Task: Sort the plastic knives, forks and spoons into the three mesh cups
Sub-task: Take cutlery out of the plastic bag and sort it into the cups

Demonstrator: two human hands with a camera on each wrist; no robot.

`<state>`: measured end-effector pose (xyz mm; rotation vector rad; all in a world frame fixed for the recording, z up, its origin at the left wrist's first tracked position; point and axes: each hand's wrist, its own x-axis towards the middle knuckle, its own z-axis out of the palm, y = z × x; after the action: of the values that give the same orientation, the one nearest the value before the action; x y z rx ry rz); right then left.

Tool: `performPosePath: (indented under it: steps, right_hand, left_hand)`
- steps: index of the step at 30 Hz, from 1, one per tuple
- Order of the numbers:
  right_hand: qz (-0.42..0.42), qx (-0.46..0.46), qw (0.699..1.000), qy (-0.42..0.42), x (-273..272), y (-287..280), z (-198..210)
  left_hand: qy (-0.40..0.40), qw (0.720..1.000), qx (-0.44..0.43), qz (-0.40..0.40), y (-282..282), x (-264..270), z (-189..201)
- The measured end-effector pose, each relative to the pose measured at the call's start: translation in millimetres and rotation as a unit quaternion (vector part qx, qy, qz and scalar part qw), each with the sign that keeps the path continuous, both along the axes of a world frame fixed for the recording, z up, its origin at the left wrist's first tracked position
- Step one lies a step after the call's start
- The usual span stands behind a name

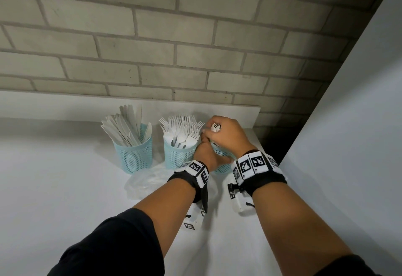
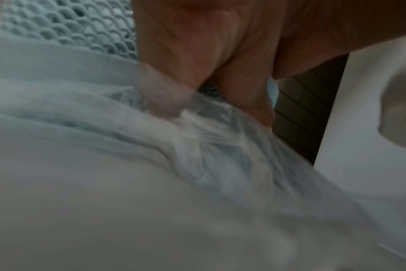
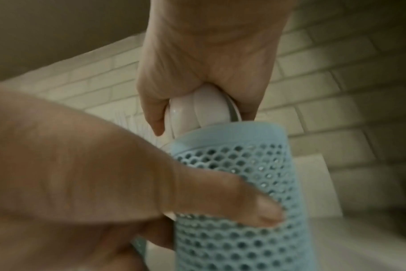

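Left mesh cup (image 1: 135, 156) on desk (image 1: 54, 178): knives (image 1: 126, 128). Middle cup (image 1: 179, 156): forks (image 1: 181, 132). Clear bag (image 1: 143, 183) crumpled in front. Left hand (image 1: 205, 153) fingers wrapped round right cup (image 3: 239, 210). Right hand (image 1: 226, 135) fingers curled on spoons (image 3: 197, 110) at cup mouth.

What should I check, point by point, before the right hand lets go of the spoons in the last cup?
1. Spoons held together by the right hand: ok.
2. Bundle over the mouth of the right cup: ok, bowls sit at its rim.
3. Left hand steadies that cup: ok, thumb lies on the mesh.
4. Handles reach the cup floor: cannot tell.
5. Knife cup and fork cup stand upright: ok.
6. Cutlery left in the plastic bag: cannot tell.
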<state>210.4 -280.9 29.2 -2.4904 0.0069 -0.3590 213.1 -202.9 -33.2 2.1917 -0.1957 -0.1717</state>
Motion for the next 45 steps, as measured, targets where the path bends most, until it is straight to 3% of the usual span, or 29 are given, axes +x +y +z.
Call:
performPosePath:
  steps: [4,6,11,16,21,25,30,32,35,37,41,44,45]
  right_hand:
    - [-0.064,-0.097,0.983,-0.141,-11.7,0.4,-16.5]
    - [-0.027,-0.118,0.976,-0.18,-17.4,0.6,-26.2]
    - [-0.066,-0.037,0.985,-0.156,-10.4,-5.8,-22.1]
    - [-0.104,0.03,0.97,-0.216,-7.9,-4.0,-12.9]
    - [-0.14,-0.033,0.965,-0.219,-3.7,-9.1,-22.7]
    - [-0.096,-0.106,0.973,-0.179,0.2,-10.8,-25.4]
    - [-0.063,-0.115,0.97,-0.204,-2.6,-5.9,-24.8]
    - [-0.042,-0.105,0.981,-0.16,-2.6,-10.0,-18.8]
    - [-0.023,-0.056,0.992,-0.109,-2.3,-18.9,-10.5]
    - [-0.067,0.041,0.986,-0.145,-9.9,-19.9,-7.3]
    - [-0.235,0.218,0.933,-0.161,-33.8,-21.9,-8.5]
    - [-0.338,0.337,0.869,-0.127,-45.2,-26.4,-20.2]
    - [-0.361,0.339,0.864,-0.087,-48.6,-29.2,-26.5]
  left_hand:
    - [-0.007,1.0,-0.031,-0.003,0.9,-0.8,-0.6]
    - [-0.007,0.999,-0.046,-0.006,0.9,-3.2,3.3]
    - [-0.015,0.999,-0.035,-0.008,3.7,-3.5,2.1]
    - [-0.021,0.999,-0.029,-0.003,3.3,-2.9,1.2]
    - [-0.018,0.999,-0.043,-0.011,4.9,-5.1,3.1]
    - [-0.015,0.999,-0.043,-0.007,4.6,-3.7,1.6]
    - [-0.009,1.0,-0.022,-0.011,4.9,-7.7,5.8]
    - [-0.015,1.0,-0.004,-0.007,5.0,-12.2,8.9]
    - [-0.009,0.999,0.042,0.01,6.8,-23.1,13.9]
    - [0.009,0.998,0.055,-0.003,14.8,-33.7,18.9]
    - [-0.049,0.996,0.066,-0.041,52.5,-59.6,35.3]
    - [-0.141,0.989,0.042,-0.006,90.6,-77.4,43.3]
    - [-0.152,0.987,0.038,0.023,103.7,-80.9,42.0]
